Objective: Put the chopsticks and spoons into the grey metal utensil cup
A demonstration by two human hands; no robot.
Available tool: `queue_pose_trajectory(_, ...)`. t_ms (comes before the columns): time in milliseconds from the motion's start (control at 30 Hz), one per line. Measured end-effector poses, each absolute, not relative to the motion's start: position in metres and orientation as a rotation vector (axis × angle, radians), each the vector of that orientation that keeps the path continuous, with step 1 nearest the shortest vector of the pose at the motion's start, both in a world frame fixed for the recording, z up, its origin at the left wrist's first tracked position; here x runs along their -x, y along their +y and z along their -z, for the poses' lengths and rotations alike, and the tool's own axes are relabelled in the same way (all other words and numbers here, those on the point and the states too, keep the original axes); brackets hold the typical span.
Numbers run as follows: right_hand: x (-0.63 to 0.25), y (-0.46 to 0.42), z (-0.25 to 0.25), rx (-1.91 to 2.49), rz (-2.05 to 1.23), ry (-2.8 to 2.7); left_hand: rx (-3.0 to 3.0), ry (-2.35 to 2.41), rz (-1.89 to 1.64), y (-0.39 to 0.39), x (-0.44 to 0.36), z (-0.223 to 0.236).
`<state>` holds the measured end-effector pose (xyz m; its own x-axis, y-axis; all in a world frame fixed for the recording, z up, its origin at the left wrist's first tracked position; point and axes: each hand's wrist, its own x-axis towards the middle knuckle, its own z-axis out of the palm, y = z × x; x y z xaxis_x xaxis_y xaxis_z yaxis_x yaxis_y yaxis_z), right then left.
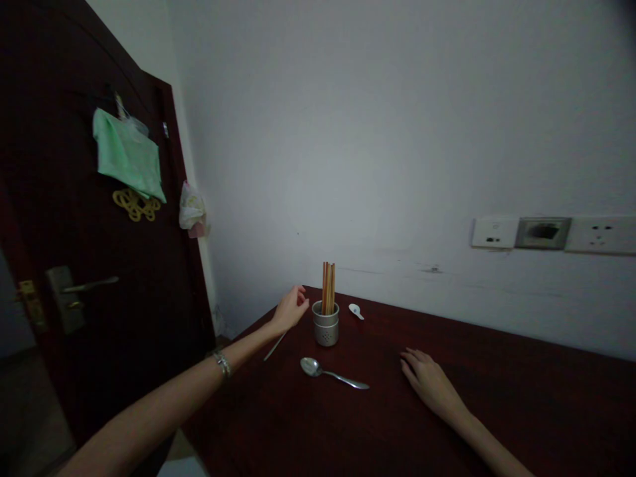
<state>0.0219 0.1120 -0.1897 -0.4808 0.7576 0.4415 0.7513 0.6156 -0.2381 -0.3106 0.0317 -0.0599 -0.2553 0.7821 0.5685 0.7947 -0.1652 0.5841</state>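
Note:
My left hand is just left of a metal utensil holder, its fingers bent inward. Whatever they may hold is hidden. A thin light stick slants across the table below this hand, its far end covered by it. Several wooden chopsticks stand upright in the holder. In front of the holder lies a metal spoon, bowl to the left. Behind it to the right is a small white spoon. My right hand lies flat on the tabletop, fingers stretched out, holding nothing.
The dark red table meets a pale wall at the back. At the right, switches and a socket are set in the wall. A dark door with a green cloth hanging on it stands to the left.

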Motion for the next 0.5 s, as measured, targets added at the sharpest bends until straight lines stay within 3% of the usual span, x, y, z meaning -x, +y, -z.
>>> queue_pose_trajectory(233, -0.023, 0.112, 0.187, 1.200, -0.063, -2.305, 1.905, -2.215, 1.832, 0.105, 0.310, 0.056)
queue_pose_trajectory(500, -0.023, 0.109, 0.181, 1.236, -0.085, -2.313, 2.231, -2.201, 2.352, 0.125, 0.309, 0.067)
